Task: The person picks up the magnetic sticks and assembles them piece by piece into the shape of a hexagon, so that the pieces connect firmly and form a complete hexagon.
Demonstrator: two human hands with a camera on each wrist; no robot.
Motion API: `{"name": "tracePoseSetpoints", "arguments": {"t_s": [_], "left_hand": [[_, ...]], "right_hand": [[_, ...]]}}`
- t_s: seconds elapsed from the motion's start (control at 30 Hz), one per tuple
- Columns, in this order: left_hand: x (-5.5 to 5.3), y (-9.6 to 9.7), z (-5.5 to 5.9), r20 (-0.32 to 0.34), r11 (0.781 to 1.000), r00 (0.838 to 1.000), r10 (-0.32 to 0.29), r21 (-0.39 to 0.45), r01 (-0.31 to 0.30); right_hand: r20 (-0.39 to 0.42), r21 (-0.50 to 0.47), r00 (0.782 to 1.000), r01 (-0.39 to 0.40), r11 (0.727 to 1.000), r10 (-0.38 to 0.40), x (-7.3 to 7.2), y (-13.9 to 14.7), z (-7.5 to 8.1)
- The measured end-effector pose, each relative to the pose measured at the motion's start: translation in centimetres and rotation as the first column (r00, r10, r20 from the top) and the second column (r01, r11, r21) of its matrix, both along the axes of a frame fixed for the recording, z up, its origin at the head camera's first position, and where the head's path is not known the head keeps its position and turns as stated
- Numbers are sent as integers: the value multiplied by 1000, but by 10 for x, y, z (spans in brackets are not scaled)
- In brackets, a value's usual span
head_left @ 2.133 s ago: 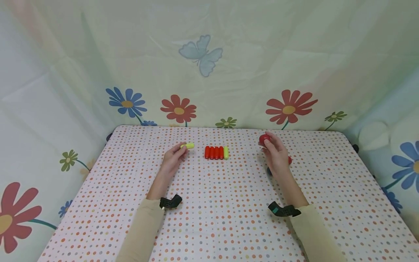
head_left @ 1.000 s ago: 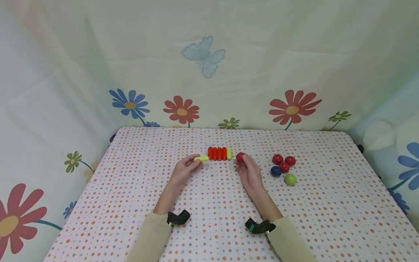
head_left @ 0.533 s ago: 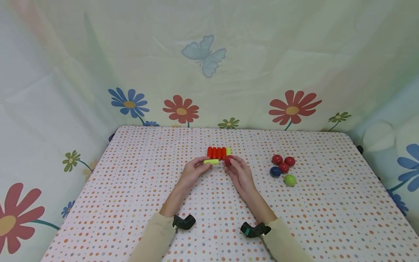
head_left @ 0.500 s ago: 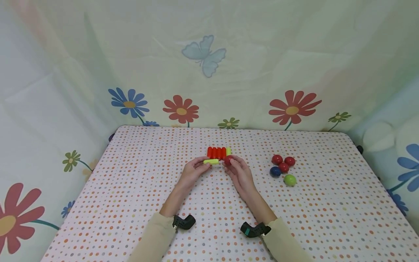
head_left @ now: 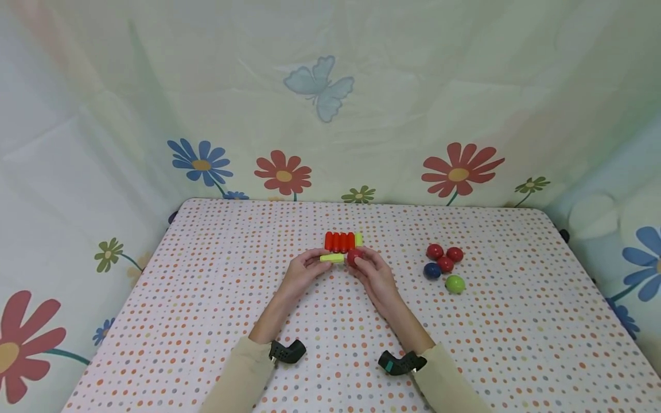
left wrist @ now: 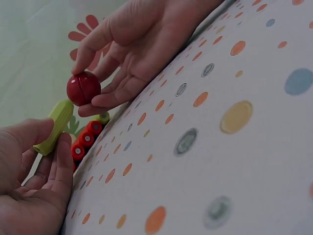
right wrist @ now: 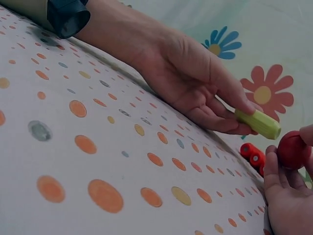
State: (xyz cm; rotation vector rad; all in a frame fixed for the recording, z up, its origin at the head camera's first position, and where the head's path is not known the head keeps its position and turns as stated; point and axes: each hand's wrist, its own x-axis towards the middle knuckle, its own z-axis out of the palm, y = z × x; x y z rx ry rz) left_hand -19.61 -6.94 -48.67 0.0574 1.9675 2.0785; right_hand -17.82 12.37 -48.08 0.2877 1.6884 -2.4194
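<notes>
My left hand [head_left: 301,274] pinches a short yellow-green ribbed stick [head_left: 332,258] between thumb and fingers, its free end pointing right. Opposite it, my right hand [head_left: 379,280] holds a shiny red ball [head_left: 354,257] with a seam around it, thumb on one side and fingers on the other. Stick and ball are very close; I cannot tell whether they touch. Just beyond the hands lies a row of several red sticks [head_left: 336,241], with pale dots on their ends in the left wrist view. A second yellow-green stick [head_left: 358,238] ends that row, partly hidden behind the right fingers.
To the right on the dotted tablecloth [head_left: 232,241] lie several loose balls: red ones [head_left: 435,251], a dark blue one [head_left: 432,271] and a green one [head_left: 455,284]. A flowered cloth backdrop [head_left: 392,115] rises behind the table's far edge.
My right hand has carried the red ball left from beside the loose balls to the middle. The left hand has brought its stick right and nearer, up to the ball.
</notes>
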Motion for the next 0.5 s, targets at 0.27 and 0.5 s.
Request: {"name": "tracePoseSetpoints", "arguments": {"t_s": [0.27, 0.5], "left_hand": [[1, 0, 1, -8, 1000, 1000, -10, -23, 10], [1, 0, -1, -9, 1000, 1000, -20, -15, 20]], "right_hand": [[-1, 8, 1000, -21, 1000, 21, 0, 0, 0], [-8, 46, 1000, -25, 999, 26, 1, -1, 1]]}}
